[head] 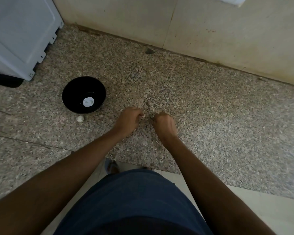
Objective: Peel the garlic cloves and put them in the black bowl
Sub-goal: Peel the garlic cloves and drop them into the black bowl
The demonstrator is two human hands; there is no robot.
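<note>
dim, soft light (wide-angle bending at edges), slight blur.

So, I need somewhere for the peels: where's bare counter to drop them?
Bare granite lies right of the right hand, out to the wall, and behind both hands. It is crowded to the left: the black bowl, a white piece and the left hand.

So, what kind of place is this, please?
Probably a home kitchen: a speckled stone counter against a tiled wall, a white appliance at the left, and a black bowl with garlic inside.
</note>
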